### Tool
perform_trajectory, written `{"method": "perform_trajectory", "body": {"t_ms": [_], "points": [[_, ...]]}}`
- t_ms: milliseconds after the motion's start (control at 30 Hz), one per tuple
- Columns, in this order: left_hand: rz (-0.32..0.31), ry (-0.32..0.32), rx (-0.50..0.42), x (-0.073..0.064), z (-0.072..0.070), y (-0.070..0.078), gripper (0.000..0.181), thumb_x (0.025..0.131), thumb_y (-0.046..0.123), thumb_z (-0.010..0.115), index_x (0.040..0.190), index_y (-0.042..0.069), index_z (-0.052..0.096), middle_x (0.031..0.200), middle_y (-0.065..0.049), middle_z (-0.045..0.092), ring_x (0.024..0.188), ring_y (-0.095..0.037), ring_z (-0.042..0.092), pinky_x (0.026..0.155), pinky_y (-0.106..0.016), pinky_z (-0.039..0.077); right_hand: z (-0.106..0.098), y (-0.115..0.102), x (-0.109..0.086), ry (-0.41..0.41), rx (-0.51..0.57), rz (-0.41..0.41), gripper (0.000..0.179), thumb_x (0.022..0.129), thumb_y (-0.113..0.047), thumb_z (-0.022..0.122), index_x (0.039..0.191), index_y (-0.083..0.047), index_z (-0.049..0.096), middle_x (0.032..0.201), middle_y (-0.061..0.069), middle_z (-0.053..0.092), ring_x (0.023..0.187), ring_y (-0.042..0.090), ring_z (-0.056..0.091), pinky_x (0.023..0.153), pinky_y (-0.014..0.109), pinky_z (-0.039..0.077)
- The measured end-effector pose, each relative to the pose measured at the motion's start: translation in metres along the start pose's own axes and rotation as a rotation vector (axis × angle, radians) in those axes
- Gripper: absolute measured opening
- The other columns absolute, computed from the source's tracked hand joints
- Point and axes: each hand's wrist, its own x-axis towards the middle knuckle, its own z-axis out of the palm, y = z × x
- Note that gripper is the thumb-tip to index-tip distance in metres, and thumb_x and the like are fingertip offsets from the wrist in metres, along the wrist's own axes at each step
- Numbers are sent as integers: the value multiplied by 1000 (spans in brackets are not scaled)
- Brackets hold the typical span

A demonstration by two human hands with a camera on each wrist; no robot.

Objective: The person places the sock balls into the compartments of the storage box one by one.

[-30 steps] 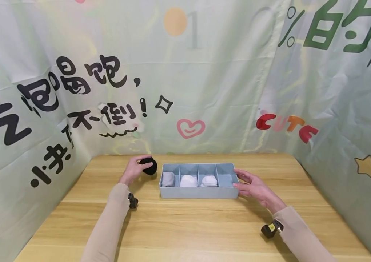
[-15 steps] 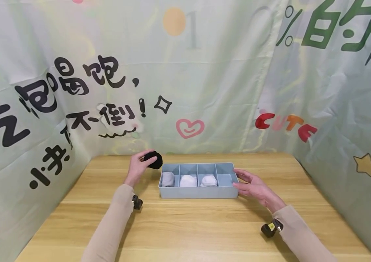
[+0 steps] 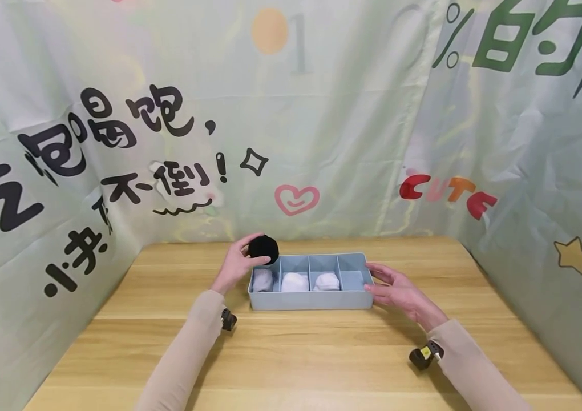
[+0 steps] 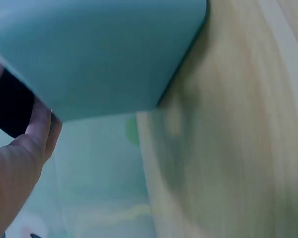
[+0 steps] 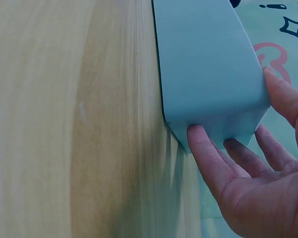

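In the head view, my left hand (image 3: 237, 264) pinches a black rolled-up sock (image 3: 263, 249) between thumb and fingers, above the back left end of a blue-grey divided box (image 3: 311, 301). The sock hides part of that box's rim. A grey rolled sock (image 3: 262, 280) sits in the leftmost compartment, and white bundles like rolled socks (image 3: 295, 282) fill the two middle ones. Nothing lies in the rightmost compartment. My right hand (image 3: 399, 294) rests against the box's right end. Its fairly straight fingers touch the end wall in the right wrist view, with the thumb at the rim.
The box stands on a wooden table (image 3: 291, 354), near its back edge. Printed cloth (image 3: 352, 142) hangs behind the table and along both sides. A small black camera (image 3: 228, 319) sits on the left wrist, another (image 3: 421, 358) on the right.
My left hand has carried the black sock to the right and slightly up, from beside the box to over its left end. The right hand and the box have stayed in place.
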Motion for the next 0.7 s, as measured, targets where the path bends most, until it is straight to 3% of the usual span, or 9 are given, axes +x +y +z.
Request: {"method": "perform_trajectory", "body": {"t_ms": [200,433,700], "points": [[0,-51,-10,-1,17,0,63,78,14,83,135,27,59,143,-5,51,112,-32,63,83,-30,55,-1,0,0,-4,0,-1,76,92,-14,69,154,-5,25,161,26,14,127,28,51,96,38,52],[48,-103,17,-2,38,4,65,79,14,83,138,21,57,143,-7,51,110,-33,64,87,-35,55,-3,-1,-1,2,-12,3,77,92,-16,69,155,-6,25,161,26,14,133,34,44,98,39,51],[69,-132,19,-1,59,10,67,78,7,82,138,21,56,141,-9,52,108,-34,65,87,-36,54,-1,2,2,2,0,-10,77,92,-15,69,154,-5,26,161,26,15,127,27,51,95,35,53]]}}
